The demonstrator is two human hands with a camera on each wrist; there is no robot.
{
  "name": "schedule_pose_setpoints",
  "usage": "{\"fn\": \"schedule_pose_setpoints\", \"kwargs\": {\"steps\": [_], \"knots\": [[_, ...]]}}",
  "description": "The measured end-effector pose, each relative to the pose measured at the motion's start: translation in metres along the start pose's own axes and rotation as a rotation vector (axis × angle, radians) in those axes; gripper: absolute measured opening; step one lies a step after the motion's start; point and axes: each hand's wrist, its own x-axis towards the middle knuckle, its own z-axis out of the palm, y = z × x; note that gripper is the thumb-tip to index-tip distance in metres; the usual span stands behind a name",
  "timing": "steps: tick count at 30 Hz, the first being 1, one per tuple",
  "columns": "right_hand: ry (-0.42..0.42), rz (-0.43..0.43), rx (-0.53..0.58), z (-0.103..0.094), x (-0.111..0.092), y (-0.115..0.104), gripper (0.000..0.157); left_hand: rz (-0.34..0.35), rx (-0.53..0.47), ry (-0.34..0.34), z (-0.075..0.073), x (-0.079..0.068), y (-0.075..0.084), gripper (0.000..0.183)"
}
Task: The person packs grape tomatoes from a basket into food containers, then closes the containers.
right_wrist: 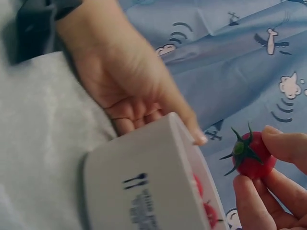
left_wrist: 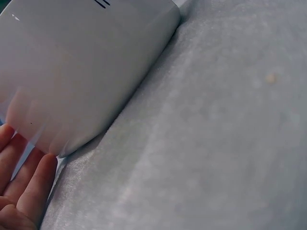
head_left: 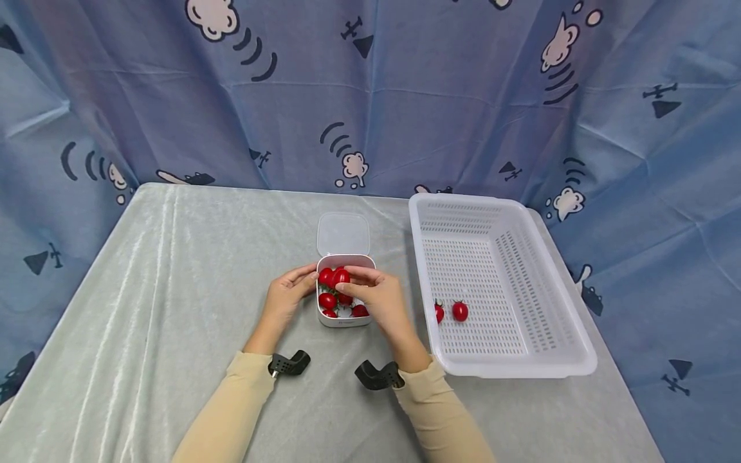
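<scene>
A small white lunch box [head_left: 343, 322] with its lid [head_left: 344, 234] folded back stands on the cloth. Several red cherry tomatoes [head_left: 327, 300] lie inside it. My left hand [head_left: 285, 294] holds the box's left side, the thumb over the rim and the fingers against the outer wall [left_wrist: 81, 72]. Above the box opening, my right hand [head_left: 383, 297] pinches a cherry tomato [right_wrist: 256, 158] between thumb and fingertips, its green stem end showing in the right wrist view. Part of the box's contents is hidden behind the right hand in the head view.
To the right stands a large white plastic basket [head_left: 564, 302] with slotted walls. Two cherry tomatoes [head_left: 460, 311] are visible at its left side, one partly behind the rim. A pale grey cloth [head_left: 220, 257] covers the table, and a blue patterned curtain [head_left: 440, 128] hangs behind it.
</scene>
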Motion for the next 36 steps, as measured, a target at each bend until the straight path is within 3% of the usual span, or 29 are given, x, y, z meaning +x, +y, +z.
{"fn": "schedule_pose_setpoints", "kwargs": {"steps": [12, 21, 29, 36], "knots": [[-0.003, -0.048, -0.182, 0.01, 0.007, 0.016, 0.032, 0.007, -0.014, -0.007, 0.0, 0.0, -0.001, 0.038], [-0.017, -0.155, -0.418, 0.014, 0.005, 0.017, 0.031, 0.012, -0.011, -0.001, 0.0, -0.001, 0.0, 0.038], [-0.045, -0.15, -0.473, 0.015, 0.003, 0.017, 0.031, -0.006, -0.031, -0.018, 0.001, -0.003, 0.006, 0.037], [-0.025, -0.146, -0.384, 0.01, -0.001, 0.013, 0.03, 0.001, -0.039, -0.016, 0.0, -0.001, 0.001, 0.038]]}}
